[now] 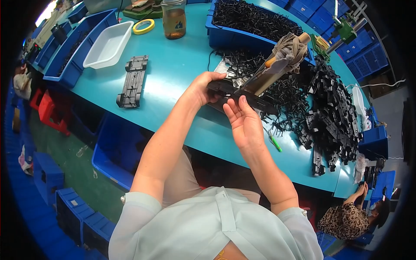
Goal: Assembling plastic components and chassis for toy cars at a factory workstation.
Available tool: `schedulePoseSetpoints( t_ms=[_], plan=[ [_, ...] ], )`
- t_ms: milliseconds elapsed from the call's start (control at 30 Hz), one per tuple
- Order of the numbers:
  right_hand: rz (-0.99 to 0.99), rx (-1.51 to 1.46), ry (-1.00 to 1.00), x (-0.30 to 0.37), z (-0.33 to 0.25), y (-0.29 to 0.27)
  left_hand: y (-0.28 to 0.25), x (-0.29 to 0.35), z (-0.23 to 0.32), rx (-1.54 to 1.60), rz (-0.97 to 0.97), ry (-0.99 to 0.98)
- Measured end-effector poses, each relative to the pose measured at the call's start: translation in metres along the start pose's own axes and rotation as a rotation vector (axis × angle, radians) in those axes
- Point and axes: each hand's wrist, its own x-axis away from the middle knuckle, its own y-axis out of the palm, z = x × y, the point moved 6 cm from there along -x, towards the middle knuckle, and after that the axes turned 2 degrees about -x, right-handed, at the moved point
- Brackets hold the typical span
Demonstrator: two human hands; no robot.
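Observation:
My left hand (203, 88) grips one end of a long black plastic tray-like part (222, 88), its thumb lying along the top edge. Turned palm up, my right hand (243, 121) has its curled fingertips against the near edge of that part; whether a small piece is pinched there too is hidden. Just beyond the part leans a wooden post (265, 83) with grey cloth (289, 53) wound round its top. A thin tool with an orange handle (270, 63) is fixed to the post and slants down toward the part.
A similar black part (133, 81) lies at left, near a white tray (108, 45). Small black pieces (281, 97) and stacked black parts (331, 112) cover the right side. Behind stand a blue bin (216, 30), a jar (174, 21) and yellow tape (143, 27). Another person (349, 219) sits at right.

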Motion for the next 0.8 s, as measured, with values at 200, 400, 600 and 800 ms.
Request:
schedulePoseSetpoints(
  t_ms=[200,400,600,800],
  plan=[
    [-0.002,0.008,-0.01,0.001,0.0,0.002,-0.002,-0.003,-0.001,0.024,-0.016,0.008],
    [-0.003,0.034,-0.003,0.003,0.004,-0.007,-0.004,0.0,-0.006,-0.028,-0.048,0.023],
    [-0.011,0.027,0.018,0.014,0.013,-0.024,-0.002,0.018,-0.013,-0.142,-0.116,0.133],
    [-0.073,0.119,0.052,0.035,0.02,-0.031,-0.005,0.052,-0.022,-0.12,-0.074,0.231]
  ],
)
